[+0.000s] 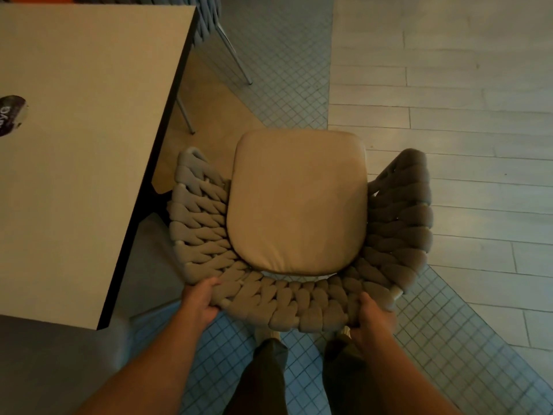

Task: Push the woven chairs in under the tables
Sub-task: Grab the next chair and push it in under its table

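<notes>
A woven chair with a tan cushion stands beside the table — outside its edge, on tiled floor. The left hand and right hand each grip the chair's curved back.

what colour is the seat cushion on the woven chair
Tan or beige, plain with no pattern; the seat cushion shows clearly in the head view.

Dim, warm-tinted light; soft focus, wide-angle bending at edges.
</notes>
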Available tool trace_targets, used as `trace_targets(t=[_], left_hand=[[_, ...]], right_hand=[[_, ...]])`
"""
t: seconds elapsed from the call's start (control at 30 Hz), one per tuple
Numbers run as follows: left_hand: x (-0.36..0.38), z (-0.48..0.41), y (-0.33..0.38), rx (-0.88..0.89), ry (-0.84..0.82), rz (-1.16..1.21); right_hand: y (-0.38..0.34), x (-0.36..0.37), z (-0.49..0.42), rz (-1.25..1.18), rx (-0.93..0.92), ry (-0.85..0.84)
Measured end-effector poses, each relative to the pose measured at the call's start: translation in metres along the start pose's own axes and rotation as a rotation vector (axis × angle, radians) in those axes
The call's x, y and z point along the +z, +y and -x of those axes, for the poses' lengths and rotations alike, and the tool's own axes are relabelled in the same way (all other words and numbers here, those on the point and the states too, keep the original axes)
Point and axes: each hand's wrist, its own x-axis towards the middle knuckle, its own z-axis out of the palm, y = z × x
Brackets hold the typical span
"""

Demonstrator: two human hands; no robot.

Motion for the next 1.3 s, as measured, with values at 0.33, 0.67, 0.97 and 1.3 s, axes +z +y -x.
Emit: trace_targets(t=[0.33, 0.67, 0.97, 1.3], left_hand=[[0.007, 0.002, -0.017, -0.004, 0.018, 0.064], [0.032, 0.022, -0.043, 0.0, -0.01, 0.133], [0.058, 0.037, -0.069, -0.002, 0.026, 0.209], [0.086, 0.049, -0.084, 0.011, 0.038, 0.296]], right_hand=[[-0.022, -0.006, 0.008, 0.015, -0.041, -0.034], [-0.057, -0.015, -0.006, 0.062, -0.083, -0.077], [-0.098, -0.009, -0.024, 0.177, -0.147, -0.099], [-0.136, 0.0, -0.041, 0.255, -0.163, -0.143]])
